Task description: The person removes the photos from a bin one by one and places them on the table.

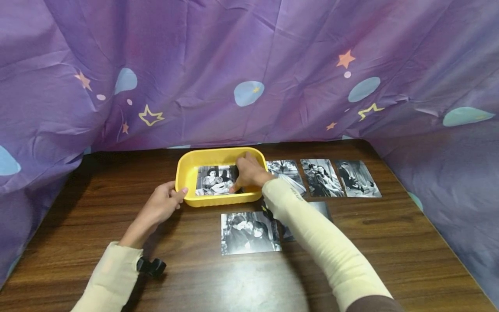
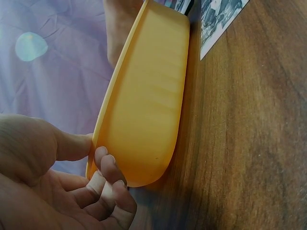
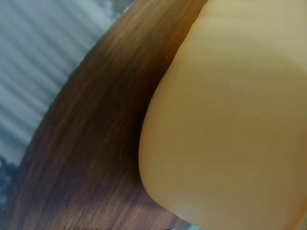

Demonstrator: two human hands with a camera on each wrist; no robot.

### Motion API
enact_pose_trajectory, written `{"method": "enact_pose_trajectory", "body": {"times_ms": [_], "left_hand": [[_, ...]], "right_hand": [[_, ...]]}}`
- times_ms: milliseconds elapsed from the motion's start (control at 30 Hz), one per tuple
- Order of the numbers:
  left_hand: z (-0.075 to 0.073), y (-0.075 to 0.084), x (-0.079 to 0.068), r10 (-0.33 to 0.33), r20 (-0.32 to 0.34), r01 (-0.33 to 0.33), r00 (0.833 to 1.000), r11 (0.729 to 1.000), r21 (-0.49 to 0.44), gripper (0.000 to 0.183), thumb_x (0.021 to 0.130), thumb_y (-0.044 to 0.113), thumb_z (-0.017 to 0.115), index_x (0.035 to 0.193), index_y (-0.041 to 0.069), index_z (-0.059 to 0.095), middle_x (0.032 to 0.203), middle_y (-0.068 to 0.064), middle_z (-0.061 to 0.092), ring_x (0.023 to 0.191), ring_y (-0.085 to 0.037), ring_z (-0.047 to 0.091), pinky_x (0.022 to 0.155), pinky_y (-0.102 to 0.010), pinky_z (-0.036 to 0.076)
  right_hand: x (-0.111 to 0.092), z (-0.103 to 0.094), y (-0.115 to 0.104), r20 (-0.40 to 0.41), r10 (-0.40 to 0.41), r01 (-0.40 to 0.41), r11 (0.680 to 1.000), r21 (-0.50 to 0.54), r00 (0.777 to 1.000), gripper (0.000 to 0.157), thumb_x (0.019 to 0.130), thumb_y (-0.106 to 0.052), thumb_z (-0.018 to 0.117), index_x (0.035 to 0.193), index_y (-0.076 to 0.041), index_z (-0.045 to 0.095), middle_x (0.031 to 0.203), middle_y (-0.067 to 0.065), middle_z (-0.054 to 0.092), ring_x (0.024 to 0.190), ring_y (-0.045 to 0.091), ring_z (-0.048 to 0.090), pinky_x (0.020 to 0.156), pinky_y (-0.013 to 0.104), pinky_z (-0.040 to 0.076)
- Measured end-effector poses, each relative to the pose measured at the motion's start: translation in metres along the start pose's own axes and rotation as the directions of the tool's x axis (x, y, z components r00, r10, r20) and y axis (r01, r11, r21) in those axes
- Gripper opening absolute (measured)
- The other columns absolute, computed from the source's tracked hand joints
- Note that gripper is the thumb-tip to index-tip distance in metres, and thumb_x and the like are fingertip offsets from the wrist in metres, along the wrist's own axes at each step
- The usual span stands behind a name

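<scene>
A yellow plastic tray point(image 1: 220, 201) stands on the table near its back edge. My left hand point(image 1: 161, 201) pinches the tray's left rim; in the left wrist view the left hand point(image 2: 62, 177) has its thumb on the rim and its fingers curled against the outer wall. Inside the tray lies a black-and-white photo point(image 1: 212, 181). My right hand point(image 1: 249, 171) reaches over the tray's right side and grips the right end of that photo, thumb at the near edge and fingers toward the far edge. In the right wrist view only the tray wall point(image 3: 225, 124) shows, not the hand.
Right of the tray lie three photos in a row: a partly covered one point(image 1: 286, 169), a middle one point(image 1: 321, 177) and a right one point(image 1: 358, 178). Nearer me is another photo point(image 1: 249, 234), beside a glossy one point(image 1: 321, 209) under my sleeve. A purple curtain point(image 1: 210, 56) hangs behind the table.
</scene>
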State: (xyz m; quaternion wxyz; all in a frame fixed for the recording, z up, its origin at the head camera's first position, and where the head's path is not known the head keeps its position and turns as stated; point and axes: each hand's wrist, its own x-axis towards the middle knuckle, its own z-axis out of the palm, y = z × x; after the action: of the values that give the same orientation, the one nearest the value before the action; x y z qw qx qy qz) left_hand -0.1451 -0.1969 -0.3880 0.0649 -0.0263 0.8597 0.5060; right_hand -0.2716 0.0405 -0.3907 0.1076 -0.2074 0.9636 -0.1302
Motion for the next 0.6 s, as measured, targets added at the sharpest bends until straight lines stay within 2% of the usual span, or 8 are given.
{"method": "enact_pose_trajectory", "body": {"times_ms": [167,300,433,600], "left_hand": [[0.0,0.001,0.0,-0.006,0.002,0.006,1.0,1.0,0.0,0.047,0.106,0.014,0.052,0.139,-0.017,0.044,0.077,-0.011,0.055,0.069,-0.017,0.051,0.057,-0.027,0.039],[0.001,0.002,-0.001,-0.014,0.002,0.014,1.0,1.0,-0.001,0.047,0.106,0.014,0.052,0.139,-0.017,0.043,0.077,-0.011,0.055,0.069,-0.017,0.051,0.057,-0.027,0.039],[0.001,0.002,-0.002,-0.017,0.006,0.017,1.0,1.0,-0.009,0.047,0.106,0.014,0.052,0.139,-0.017,0.043,0.077,-0.011,0.055,0.069,-0.017,0.051,0.057,-0.027,0.039],[0.001,0.002,-0.002,-0.013,0.005,0.013,1.0,1.0,-0.005,0.046,0.106,0.014,0.051,0.139,-0.017,0.044,0.078,-0.011,0.056,0.07,-0.017,0.051,0.058,-0.027,0.04]], "right_hand": [[0.001,0.001,-0.001,-0.038,0.06,-0.055,0.992,0.115,0.997,0.082,0.06,-0.029,0.1,0.121,0.0,0.054,0.132,0.026,0.044,0.112,0.035,0.054,0.103,0.042,0.045],[0.0,0.001,-0.001,-0.047,0.075,-0.066,0.984,0.164,0.996,0.082,0.065,-0.022,0.098,0.127,-0.004,0.049,0.132,0.023,0.048,0.116,0.035,0.054,0.103,0.044,0.045],[-0.002,-0.003,0.0,-0.084,0.032,-0.014,0.977,0.211,0.996,0.071,0.072,-0.014,0.093,0.128,-0.004,0.051,0.127,0.018,0.056,0.116,0.032,0.054,0.101,0.042,0.046],[-0.007,-0.012,0.004,-0.17,-0.046,0.091,0.959,0.267,0.984,0.057,0.077,-0.005,0.085,0.126,-0.003,0.055,0.121,0.018,0.064,0.107,0.031,0.061,0.094,0.039,0.05]]}}
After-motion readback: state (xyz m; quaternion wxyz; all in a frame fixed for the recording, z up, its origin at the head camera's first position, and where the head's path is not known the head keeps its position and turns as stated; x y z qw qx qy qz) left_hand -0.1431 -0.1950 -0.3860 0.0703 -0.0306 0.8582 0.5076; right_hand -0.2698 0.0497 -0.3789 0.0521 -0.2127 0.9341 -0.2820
